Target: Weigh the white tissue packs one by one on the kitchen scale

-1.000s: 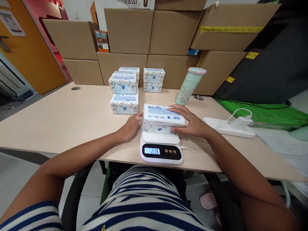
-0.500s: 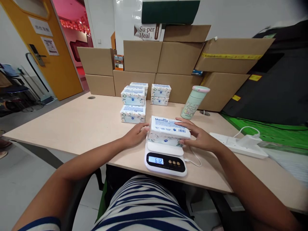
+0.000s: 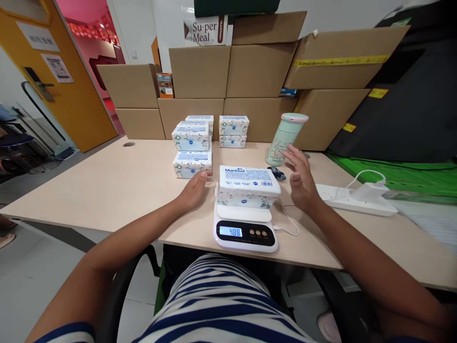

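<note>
A pack of tissues (image 3: 249,186) marked Manhua lies flat on the white digital scale (image 3: 246,216), whose lit display appears to read 488. My left hand (image 3: 193,190) rests on the table left of the scale, fingers stretched and holding nothing, by the front of the stacked tissue packs (image 3: 192,166). On the other side, my right hand (image 3: 302,178) is raised with its fingers apart, clear of the pack and in front of the green bottle (image 3: 285,140). A small dark item (image 3: 276,173) lies behind the pack; its kind is unclear.
Two more tissue packs (image 3: 233,126) are stacked before a wall of cardboard boxes (image 3: 200,74). A white power strip (image 3: 357,200) with a plug lies at the right. The scale's white cable (image 3: 291,220) loops across the table (image 3: 143,186).
My right hand has let go of the tissue pack and lifted away to the right. My left hand has drawn slightly left, off the scale. The display went from about 612 to 488.
</note>
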A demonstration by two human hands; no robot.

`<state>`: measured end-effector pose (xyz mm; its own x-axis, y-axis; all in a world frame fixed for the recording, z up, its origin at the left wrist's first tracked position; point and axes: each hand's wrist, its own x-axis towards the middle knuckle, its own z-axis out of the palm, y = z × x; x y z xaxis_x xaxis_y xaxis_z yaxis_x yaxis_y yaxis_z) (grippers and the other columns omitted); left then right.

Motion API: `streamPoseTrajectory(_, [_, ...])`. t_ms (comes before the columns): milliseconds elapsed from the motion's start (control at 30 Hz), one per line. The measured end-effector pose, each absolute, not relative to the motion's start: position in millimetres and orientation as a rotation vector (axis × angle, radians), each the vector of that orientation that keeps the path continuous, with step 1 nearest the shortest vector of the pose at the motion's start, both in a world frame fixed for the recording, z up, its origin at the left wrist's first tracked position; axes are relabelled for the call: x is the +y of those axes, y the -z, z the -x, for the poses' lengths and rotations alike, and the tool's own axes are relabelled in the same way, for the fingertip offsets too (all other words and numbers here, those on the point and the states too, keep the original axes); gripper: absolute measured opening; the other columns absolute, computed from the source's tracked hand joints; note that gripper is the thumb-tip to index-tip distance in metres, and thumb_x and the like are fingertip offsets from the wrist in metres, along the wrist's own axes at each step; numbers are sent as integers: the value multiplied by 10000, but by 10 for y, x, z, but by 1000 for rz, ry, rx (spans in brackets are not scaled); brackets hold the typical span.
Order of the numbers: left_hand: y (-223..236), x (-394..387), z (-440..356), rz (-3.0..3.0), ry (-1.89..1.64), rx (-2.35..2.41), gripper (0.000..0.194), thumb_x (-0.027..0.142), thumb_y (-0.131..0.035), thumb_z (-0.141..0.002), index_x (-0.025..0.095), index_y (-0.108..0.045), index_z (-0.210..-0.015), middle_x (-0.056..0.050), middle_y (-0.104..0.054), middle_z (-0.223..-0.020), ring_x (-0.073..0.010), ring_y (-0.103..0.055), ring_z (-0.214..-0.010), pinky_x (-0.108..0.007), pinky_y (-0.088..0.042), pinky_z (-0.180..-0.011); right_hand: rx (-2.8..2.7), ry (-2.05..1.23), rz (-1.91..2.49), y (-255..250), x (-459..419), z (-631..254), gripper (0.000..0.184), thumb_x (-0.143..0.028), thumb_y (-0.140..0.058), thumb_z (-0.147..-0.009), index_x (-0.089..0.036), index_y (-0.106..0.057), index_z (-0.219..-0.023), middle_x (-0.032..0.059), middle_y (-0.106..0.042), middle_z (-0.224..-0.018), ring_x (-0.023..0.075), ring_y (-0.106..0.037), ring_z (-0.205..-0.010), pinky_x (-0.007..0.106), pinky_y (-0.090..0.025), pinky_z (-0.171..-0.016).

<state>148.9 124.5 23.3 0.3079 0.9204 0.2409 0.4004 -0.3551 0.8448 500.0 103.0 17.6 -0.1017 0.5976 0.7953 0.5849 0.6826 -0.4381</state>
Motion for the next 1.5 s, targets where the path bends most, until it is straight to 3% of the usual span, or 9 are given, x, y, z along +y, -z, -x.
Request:
streamPoseTrajectory(167, [-206,1234,-1505,-1853,-1009,1127,735,691,-180,-1089,188,-599,-1425,-174,-619,-1539,-324,-604,-1372,-508,-519,-1121,-1776,308,949,-201,1020,-5035,792,-837,-279,-1000,-378,-453,-1621,114,-375,-1714,436,-470,-1530,714,-342,-1278])
streamPoseTrajectory(400, [-154,1253,-1482,-1911,-973,1066,787,786,-202,-1050,232,-618,-1422,-160,-605,-1552,-368,-562,-1403,-590,-468,-1171,-1770,248,1214,-309,885,-4966,981,-963,-167,-879,-406,-371,-1660,96,-339,-1724,487,-335,-1599,719,-294,-1297])
streamPoseTrajectory(500, [-144,1255,-1488,-1916,-967,1047,799,793,-201,-1047,225,-617,-1426,-166,-603,-1554,-371,-569,-1391,-608,-452,-1183,-1778,267,1216,-304,887,-4969,969,-949,-158,-895,-406,-357,-1673,88,-324,-1732,479,-348,-1597,714,-302,-1297])
streamPoseTrajectory(700, [-194,1232,-1503,-1933,-973,1078,796,768,-178,-1059,204,-585,-1447,-175,-589,-1565,-350,-560,-1405,-541,-485,-1149,-1777,280,1239,-284,905,-4966,978,-923,-137,-921,-378,-294,-1718,79,-227,-1780,460,-352,-1609,658,-326,-1307])
streamPoseTrajectory(1000, [-236,1271,-1473,-1907,-1000,1103,810,799,-171,-1043,231,-601,-1427,-165,-590,-1564,-353,-576,-1389,-541,-495,-1145,-1756,312,1143,-255,904,-4933,897,-897,-211,-945,-377,-334,-1665,114,-290,-1755,479,-311,-1615,736,-314,-1276])
streamPoseTrajectory(1100, [-234,1295,-1459,-1895,-944,1054,858,837,-179,-1018,236,-526,-1524,-175,-541,-1625,-377,-554,-1434,-574,-487,-1154,-1760,282,1129,-247,900,-4928,886,-887,-232,-949,-381,-328,-1670,107,-268,-1768,482,-294,-1620,739,-298,-1281])
streamPoseTrajectory(1267, [-189,1318,-1449,-1866,-854,898,886,862,-223,-1002,330,-260,-1710,-136,-462,-1722,-372,-456,-1565,-568,-478,-1178,-1791,254,1094,-249,900,-4921,858,-866,-265,-959,-391,-327,-1670,99,-262,-1766,482,-301,-1618,742,-275,-1290])
streamPoseTrajectory(1400, [-163,1321,-1437,-1890,-839,837,865,853,-237,-1010,344,-336,-1702,-120,-491,-1709,-376,-412,-1608,-577,-470,-1191,-1791,284,1141,-247,906,-4914,894,-892,-243,-940,-387,-326,-1673,111,-315,-1737,489,-306,-1614,755,-284,-1284])
streamPoseTrajectory(1500, [-163,1318,-1424,-1866,-829,820,874,842,-227,-1020,332,-269,-1729,-129,-507,-1698,-372,-405,-1615,-590,-458,-1204,-1791,302,1140,-242,908,-4912,884,-887,-246,-945,-395,-327,-1675,108,-321,-1732,482,-299,-1620,752,-298,-1282])
